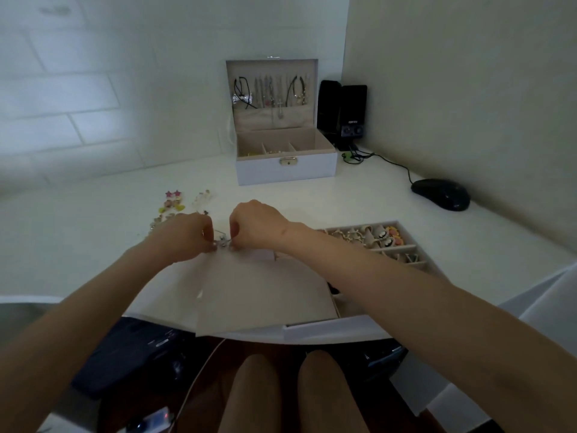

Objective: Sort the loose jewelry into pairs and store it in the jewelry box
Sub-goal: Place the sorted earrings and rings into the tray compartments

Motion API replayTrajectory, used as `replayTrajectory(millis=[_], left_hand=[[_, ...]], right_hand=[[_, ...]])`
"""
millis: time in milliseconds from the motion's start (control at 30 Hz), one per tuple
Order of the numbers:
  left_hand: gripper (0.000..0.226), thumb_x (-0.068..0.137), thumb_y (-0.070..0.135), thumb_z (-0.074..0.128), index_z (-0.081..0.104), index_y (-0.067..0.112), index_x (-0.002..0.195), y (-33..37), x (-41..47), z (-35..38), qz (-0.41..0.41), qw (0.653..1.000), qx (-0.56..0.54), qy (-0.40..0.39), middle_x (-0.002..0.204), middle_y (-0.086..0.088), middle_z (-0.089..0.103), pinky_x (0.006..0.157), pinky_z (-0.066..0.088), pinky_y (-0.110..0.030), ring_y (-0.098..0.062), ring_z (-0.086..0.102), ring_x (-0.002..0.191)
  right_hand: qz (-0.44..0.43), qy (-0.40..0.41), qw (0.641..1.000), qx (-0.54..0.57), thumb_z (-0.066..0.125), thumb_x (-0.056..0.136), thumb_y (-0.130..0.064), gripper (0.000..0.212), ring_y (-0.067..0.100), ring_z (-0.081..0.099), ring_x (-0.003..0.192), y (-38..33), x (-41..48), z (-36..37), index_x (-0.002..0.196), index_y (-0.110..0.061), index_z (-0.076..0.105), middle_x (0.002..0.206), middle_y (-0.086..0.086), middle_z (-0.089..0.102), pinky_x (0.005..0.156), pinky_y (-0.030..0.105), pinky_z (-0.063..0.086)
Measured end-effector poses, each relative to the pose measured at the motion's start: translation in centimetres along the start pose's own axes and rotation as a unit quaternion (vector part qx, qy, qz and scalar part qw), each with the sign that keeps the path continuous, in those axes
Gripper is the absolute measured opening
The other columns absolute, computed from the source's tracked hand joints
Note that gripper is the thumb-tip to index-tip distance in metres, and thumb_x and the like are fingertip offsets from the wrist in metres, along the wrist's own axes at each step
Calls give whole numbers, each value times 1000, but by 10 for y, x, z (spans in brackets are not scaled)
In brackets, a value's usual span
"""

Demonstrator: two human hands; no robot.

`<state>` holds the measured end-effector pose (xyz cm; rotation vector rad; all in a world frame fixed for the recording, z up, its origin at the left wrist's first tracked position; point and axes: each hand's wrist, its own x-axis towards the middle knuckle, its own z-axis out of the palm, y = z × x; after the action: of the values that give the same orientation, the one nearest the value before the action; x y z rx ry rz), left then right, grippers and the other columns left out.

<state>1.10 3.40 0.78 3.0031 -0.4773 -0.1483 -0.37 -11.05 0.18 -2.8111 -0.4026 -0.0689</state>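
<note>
A white jewelry box point(285, 167) stands open at the back of the desk, with necklaces hanging in its lid. Its beige tray point(402, 246) lies at the right, holding several earrings in slots. A beige card panel point(265, 292) lies flat in front of me. My left hand point(187, 234) and my right hand point(254, 226) meet over the panel's far edge, and both pinch a small silvery earring point(222, 242) between their fingertips. Loose earrings point(175, 204), some star-shaped and yellow, lie on the desk to the left of my hands.
Two black speakers point(343, 110) stand behind the box on the right. A black mouse point(441, 193) with its cable lies near the right wall. The desk's front edge runs just under the panel, with my knees and a dark bag point(125, 354) below.
</note>
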Motion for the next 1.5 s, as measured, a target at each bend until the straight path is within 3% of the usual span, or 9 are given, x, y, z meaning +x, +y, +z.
replayTrajectory(millis=[200,333,500,600,767,867,1033,1267,1500], left_hand=[[15,85,34,62,53,26,76,8,-5,-10,3,996,-40,79,92,2,65,82,48,-36,-20,58,91],[10,87,28,62,59,20,82,30,-17,-23,44,986,-68,146,83,4,64,74,45,-32,-20,57,83],[7,88,25,60,60,19,83,58,-30,-31,100,967,-114,203,77,8,58,61,36,-28,-14,49,73],[6,86,23,61,59,20,80,80,-38,-29,151,944,-182,230,76,9,62,66,41,-29,-14,52,70],[5,85,21,64,61,21,80,128,-51,-18,223,922,-271,164,78,10,64,73,49,-30,-11,57,73],[8,84,20,64,60,22,78,155,-52,-11,266,917,-281,102,81,5,65,75,51,-30,-11,57,75],[4,83,20,64,62,20,80,192,-47,0,292,920,-256,47,78,5,63,73,50,-29,-10,55,73],[9,83,20,64,57,23,77,220,-42,11,312,918,-242,25,76,9,58,72,48,-28,-10,54,74],[6,85,23,63,63,17,84,228,-43,24,333,923,-192,-1,87,5,62,75,51,-30,-10,57,78]], right_hand=[[4,30,997,70,71,81,-19,11,12,61,77,13,-17,-30,85,-9,70,88,3,71,62,20,44],[23,63,988,141,71,81,-19,11,11,68,74,28,-45,-56,86,-9,69,76,-2,69,72,22,54],[53,80,981,168,73,80,-19,8,2,62,73,54,-86,-78,85,-14,70,81,-5,69,65,10,47],[76,89,978,174,74,78,-21,8,-2,60,73,72,-114,-90,85,-17,71,80,-11,67,61,6,42],[100,123,971,181,75,77,-21,5,1,62,66,104,-157,-106,78,-21,70,74,-10,68,67,14,47],[111,137,966,186,75,75,-20,11,3,63,65,121,-176,-110,73,-27,68,68,-8,69,70,21,49],[125,164,959,195,76,74,-14,12,5,65,62,135,-200,-112,72,-23,69,68,-9,70,69,24,53],[138,163,956,200,75,76,-13,10,6,66,62,145,-215,-108,73,-21,70,68,-6,71,67,17,52],[142,132,959,208,75,76,-11,6,12,68,66,153,-221,-101,77,-16,71,68,-2,71,72,26,55]])
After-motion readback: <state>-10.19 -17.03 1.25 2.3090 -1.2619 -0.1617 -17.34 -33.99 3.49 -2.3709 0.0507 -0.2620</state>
